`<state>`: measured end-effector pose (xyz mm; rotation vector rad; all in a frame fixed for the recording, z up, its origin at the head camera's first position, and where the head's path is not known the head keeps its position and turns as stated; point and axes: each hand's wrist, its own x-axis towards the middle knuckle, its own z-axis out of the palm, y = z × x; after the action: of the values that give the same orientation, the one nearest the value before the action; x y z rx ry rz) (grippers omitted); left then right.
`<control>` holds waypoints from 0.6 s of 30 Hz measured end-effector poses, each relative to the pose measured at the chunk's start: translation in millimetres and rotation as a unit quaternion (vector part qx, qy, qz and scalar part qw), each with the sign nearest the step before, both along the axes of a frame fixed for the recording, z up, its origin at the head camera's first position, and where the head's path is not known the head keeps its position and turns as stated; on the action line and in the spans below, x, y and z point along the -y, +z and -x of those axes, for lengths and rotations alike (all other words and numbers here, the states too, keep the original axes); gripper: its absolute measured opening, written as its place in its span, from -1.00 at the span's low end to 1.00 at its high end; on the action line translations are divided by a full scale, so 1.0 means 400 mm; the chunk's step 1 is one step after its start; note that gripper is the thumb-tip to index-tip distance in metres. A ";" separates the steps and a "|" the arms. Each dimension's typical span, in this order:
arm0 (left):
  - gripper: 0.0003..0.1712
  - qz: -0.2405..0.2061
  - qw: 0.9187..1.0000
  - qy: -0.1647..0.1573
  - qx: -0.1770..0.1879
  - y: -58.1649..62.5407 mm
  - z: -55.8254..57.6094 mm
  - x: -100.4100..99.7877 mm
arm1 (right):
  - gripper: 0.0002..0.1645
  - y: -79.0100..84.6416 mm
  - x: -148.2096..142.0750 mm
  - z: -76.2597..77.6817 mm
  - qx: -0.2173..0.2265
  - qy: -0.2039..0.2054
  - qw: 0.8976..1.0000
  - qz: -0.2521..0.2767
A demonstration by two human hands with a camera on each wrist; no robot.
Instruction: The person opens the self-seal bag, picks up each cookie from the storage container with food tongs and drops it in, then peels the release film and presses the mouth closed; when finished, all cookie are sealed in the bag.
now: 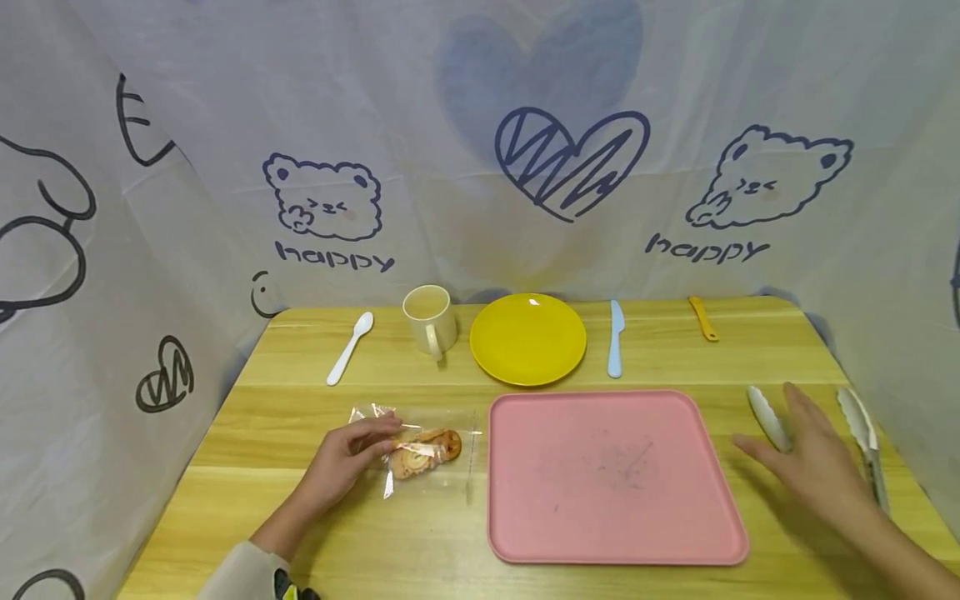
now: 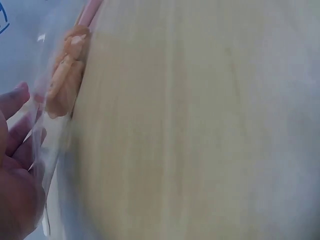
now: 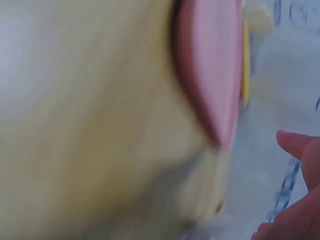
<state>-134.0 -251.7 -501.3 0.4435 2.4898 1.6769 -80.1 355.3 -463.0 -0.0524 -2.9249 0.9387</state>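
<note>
A clear plastic bag (image 1: 459,479) holding several baked pieces (image 1: 425,454), one with a swirl, lies left of the pink tray. My left hand (image 1: 352,457) is at the bag's left edge, fingertips over the film and thumb apart from the fingers. In the left wrist view the film overlaps that hand (image 2: 19,155). My right hand (image 1: 817,462) hovers right of the tray with fingers spread and nothing in them. It covers the middle of a pair of tongs (image 1: 859,421), whose two scalloped pale tips show on either side. The right wrist view catches its fingers (image 3: 300,147).
Between the hands sits the pink tray (image 1: 600,475), scuffed in the middle. Along the back stand a white spoon (image 1: 349,348), a cream mug (image 1: 435,321), a yellow plate (image 1: 528,340), a pale blue knife (image 1: 616,337) and an orange-yellow utensil (image 1: 702,318). White printed cloth (image 1: 450,242) encloses the table.
</note>
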 end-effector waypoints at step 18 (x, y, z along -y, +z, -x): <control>-0.81 0.129 0.984 0.101 -0.066 0.030 0.000 -0.009 | 0.12 0.029 0.495 0.148 0.049 0.180 0.974 0.125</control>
<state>-134.2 -248.0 -489.4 0.2910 2.8868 1.3948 -139.1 157.4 -451.5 0.4448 -2.9403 1.3897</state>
